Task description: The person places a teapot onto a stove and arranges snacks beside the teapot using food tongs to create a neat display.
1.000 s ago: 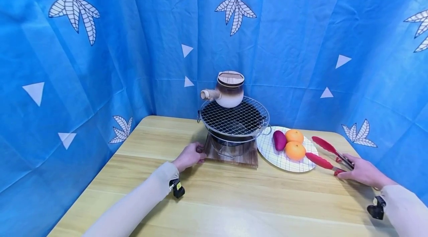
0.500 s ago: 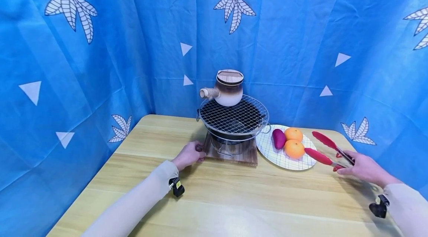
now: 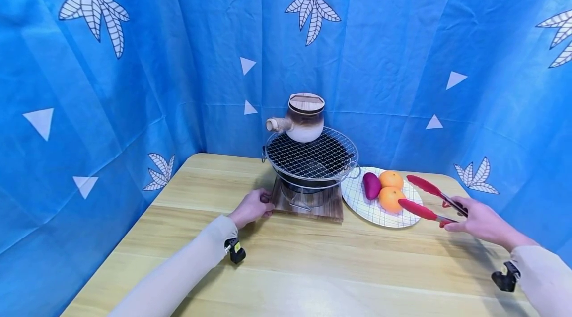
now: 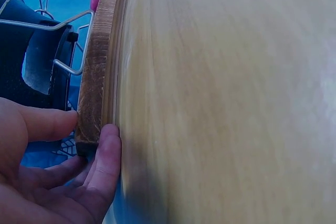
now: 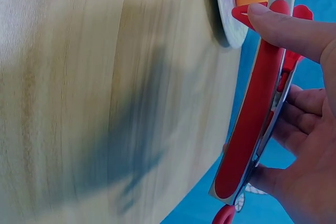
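My left hand grips the left front corner of the dark wooden board under the round grill; in the left wrist view the thumb lies on top and a finger beneath its edge. My right hand holds a pair of red-tipped tongs, thumb on one red arm, fingers around the other. The tongs' tips are spread apart, over the right part of the checked plate. On that plate lie two oranges and a purple, oval vegetable. The nearer tip overlaps the front orange's edge; contact cannot be told.
A clay pot with a side handle and wooden lid stands at the back of the grill's wire rack. The grill is left of the plate on a pale wooden table. Blue curtains hang behind and at both sides.
My right hand has carried the tongs left and slightly up, from beside the plate to over its right part. My left hand stays on the board's corner.
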